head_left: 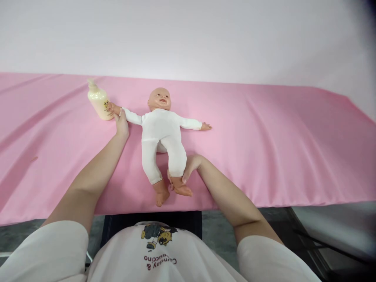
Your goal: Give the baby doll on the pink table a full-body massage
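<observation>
Doll [162, 133] flat on back at centre of pink sheet [264, 149], head toward 12 o'clock, feet toward 6. Left hand [121, 124] closed round doll's wrist at 10 o'clock, arm stretched out beside bottle [99, 103], which touches doll's fingers. Right hand [190, 166] wrapped about ankle at 5 o'clock, fingers curled under lower leg. Probably a positioning step: limbs being spread and steadied. Next move likely calls for gentle, even pull, with care not to knock bottle over.
</observation>
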Demonstrator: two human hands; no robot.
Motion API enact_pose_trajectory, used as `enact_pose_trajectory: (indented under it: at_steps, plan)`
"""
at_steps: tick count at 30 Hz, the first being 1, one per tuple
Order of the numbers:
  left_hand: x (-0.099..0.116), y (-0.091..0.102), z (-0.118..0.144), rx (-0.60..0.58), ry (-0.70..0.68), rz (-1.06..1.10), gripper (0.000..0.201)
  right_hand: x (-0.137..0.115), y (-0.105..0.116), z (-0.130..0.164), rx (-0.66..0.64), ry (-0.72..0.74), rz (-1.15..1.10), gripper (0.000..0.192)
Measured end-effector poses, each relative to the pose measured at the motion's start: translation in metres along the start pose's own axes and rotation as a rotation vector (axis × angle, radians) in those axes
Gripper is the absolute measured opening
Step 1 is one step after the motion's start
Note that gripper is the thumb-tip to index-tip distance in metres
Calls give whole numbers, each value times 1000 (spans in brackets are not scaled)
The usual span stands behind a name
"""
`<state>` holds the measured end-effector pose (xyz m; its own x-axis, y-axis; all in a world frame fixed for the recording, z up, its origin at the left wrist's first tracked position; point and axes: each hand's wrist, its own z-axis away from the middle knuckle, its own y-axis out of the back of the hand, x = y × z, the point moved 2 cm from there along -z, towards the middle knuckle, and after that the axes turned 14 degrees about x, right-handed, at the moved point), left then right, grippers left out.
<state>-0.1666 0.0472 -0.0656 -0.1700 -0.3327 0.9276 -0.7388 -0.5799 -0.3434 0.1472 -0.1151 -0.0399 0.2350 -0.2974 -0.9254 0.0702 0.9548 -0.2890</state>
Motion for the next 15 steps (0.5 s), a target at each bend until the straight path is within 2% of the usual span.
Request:
enact_pose_trajectory:
  at_steps: [3,5,7,9,12,13,15]
  plan:
    - [3,-1,3,27,5,0,73,3,-1,0,-110,36,-33,53]
    - [10,-3,10,-21,-73,-16,79,5,-1,0,-192,67,-56,59]
    - [19,-7,19,-97,-187,-34,85,6,1,0,-221,83,-74,62]
    - [27,-10,30,-181,-278,-52,89,6,4,1,-220,96,-79,62]
    - [34,-15,43,-282,-340,-94,84,3,10,8,-205,190,-127,63]
    - [35,-16,46,-312,-360,-112,81,4,13,11,-175,211,-147,64]
    - [37,-17,52,-380,-433,-153,74,7,18,16,-16,229,-184,69]
